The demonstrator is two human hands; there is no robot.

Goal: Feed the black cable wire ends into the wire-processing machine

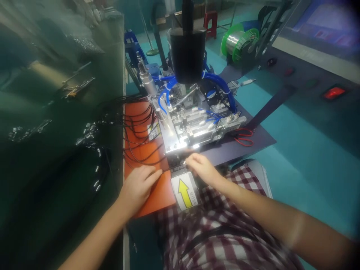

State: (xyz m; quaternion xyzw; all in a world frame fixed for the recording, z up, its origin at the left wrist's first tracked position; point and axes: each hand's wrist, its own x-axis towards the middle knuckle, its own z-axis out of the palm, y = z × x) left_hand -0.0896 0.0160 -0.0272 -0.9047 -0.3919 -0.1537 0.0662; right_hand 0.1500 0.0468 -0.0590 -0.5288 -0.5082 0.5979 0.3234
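Note:
My left hand point(140, 185) rests low over the orange mat point(160, 191), thumb and fingers pressed together on a thin black cable point(166, 171), mostly hidden by the fingertips. My right hand point(201, 168) is at the front edge of the metal machine point(194, 129). Its fingers pinch a small shiny metal piece point(185, 162), perhaps a cable end, too small to make out fully. Between the hands, a white label with a yellow arrow point(184, 191) covers the front guide. Several black cables point(140, 140) run across the mat to the left table.
Bundled cables with shiny ends point(94, 138) lie on the dark table at left. A black cylinder point(188, 54) hangs over the machine, which has blue air tubes point(222, 80). A green wire spool point(239, 42) and a control box with a lit red switch point(333, 92) are at right.

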